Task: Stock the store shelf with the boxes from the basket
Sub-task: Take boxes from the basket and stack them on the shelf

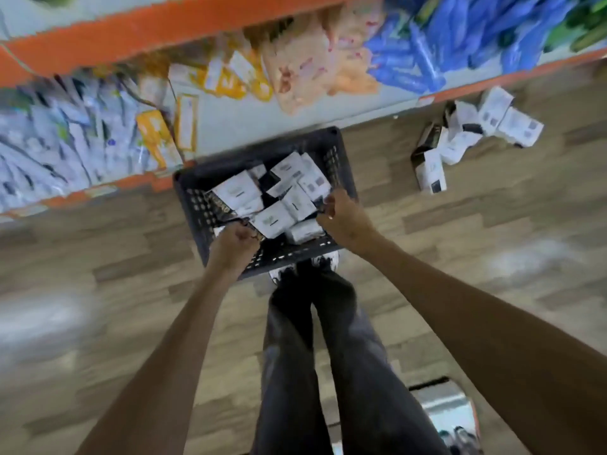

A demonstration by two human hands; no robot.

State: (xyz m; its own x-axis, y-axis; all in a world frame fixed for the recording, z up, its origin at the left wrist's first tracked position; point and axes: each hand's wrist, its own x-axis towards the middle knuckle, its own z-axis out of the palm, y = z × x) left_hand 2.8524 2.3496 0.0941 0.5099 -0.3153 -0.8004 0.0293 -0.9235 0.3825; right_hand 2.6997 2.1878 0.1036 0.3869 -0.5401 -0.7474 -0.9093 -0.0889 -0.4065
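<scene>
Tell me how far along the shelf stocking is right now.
Barely started, it seems. Done: I can make out no white boxes on the blurred shelf; a pile of similar ones lies on the floor beside it. In hand: the left hand and right hand both grip the basket. Left: the basket holds many boxes, all to be shelved.
</scene>
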